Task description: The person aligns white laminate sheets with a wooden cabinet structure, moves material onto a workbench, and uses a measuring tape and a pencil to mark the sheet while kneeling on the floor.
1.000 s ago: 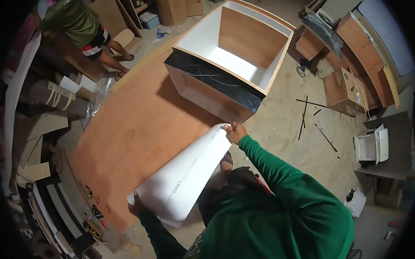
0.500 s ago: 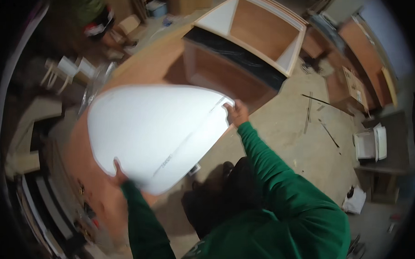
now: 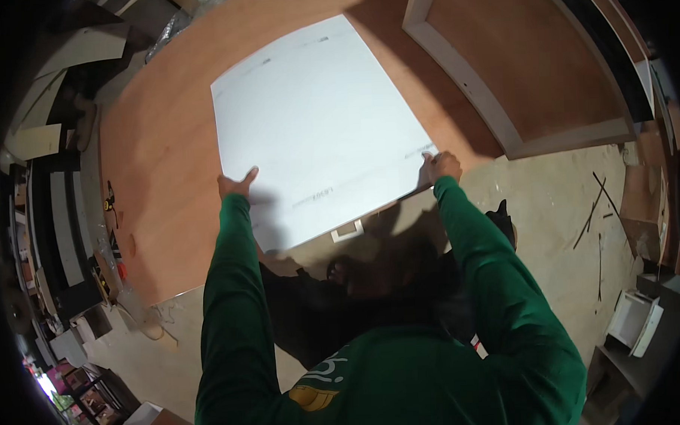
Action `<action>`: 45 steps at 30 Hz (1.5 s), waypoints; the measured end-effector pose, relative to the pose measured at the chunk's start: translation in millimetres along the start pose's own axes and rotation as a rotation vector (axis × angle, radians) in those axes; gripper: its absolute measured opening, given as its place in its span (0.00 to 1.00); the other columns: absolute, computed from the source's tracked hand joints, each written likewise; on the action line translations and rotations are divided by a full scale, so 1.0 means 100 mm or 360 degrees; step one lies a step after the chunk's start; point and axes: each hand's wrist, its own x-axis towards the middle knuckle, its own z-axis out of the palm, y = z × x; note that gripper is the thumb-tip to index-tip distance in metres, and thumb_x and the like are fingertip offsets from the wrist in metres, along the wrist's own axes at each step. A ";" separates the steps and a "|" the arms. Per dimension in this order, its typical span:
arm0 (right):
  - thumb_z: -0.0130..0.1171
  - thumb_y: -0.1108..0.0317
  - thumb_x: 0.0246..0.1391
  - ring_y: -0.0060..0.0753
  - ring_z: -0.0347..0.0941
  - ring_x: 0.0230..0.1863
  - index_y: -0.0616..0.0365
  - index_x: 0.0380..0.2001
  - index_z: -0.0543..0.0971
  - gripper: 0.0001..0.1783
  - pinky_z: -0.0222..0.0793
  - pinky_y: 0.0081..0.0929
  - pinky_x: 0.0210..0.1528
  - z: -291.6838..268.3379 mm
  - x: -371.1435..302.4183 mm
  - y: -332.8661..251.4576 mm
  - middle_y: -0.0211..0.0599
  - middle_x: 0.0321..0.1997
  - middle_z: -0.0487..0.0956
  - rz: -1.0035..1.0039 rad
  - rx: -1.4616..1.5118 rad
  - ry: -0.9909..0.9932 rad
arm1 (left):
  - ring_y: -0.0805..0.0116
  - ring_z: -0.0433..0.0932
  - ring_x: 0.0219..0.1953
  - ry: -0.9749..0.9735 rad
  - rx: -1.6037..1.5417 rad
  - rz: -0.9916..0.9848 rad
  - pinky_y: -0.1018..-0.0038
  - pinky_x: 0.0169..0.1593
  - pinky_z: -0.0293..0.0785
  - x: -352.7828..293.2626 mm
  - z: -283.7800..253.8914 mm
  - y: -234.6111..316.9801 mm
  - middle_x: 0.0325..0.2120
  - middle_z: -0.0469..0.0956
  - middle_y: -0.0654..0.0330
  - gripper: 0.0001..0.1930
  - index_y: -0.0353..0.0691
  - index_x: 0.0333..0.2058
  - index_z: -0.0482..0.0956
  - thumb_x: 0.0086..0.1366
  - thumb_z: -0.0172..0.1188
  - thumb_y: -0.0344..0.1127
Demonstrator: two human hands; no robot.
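A large flat white panel (image 3: 318,119) with faint printed marks is spread before me over a broad brown wooden board (image 3: 166,166). Its near edge juts out past the board toward my body. My left hand (image 3: 238,183) grips the left edge, the thumb on the white face and the fingers out of sight underneath. At the right edge, close to the near corner, my right hand (image 3: 444,166) is closed round the panel in the same way. I cannot tell whether the panel rests fully on the board.
An open wooden cabinet frame (image 3: 494,110) stands at the upper right. Thin dark strips (image 3: 596,211) lie on the floor at the right, near a white drawer-like box (image 3: 634,322). Dark and pale boards (image 3: 67,222) are stacked at the left. A small yellow-and-black tool (image 3: 109,198) is at the board's left side.
The panel has turned and come round squarely in front of me over the board, both hands still gripping it. My view has shifted, so the cabinet now sits further right.
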 end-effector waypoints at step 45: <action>0.71 0.43 0.41 0.63 0.20 0.81 0.51 0.77 0.38 0.70 0.31 0.74 0.73 0.46 -0.86 -0.58 0.59 0.80 0.25 -0.0797 -0.0516 -0.0977 | 0.32 0.21 0.75 -0.1006 0.1104 0.0748 0.23 0.66 0.42 -1.84 1.67 0.37 0.74 0.15 0.46 0.83 0.68 0.74 0.25 0.30 0.85 0.36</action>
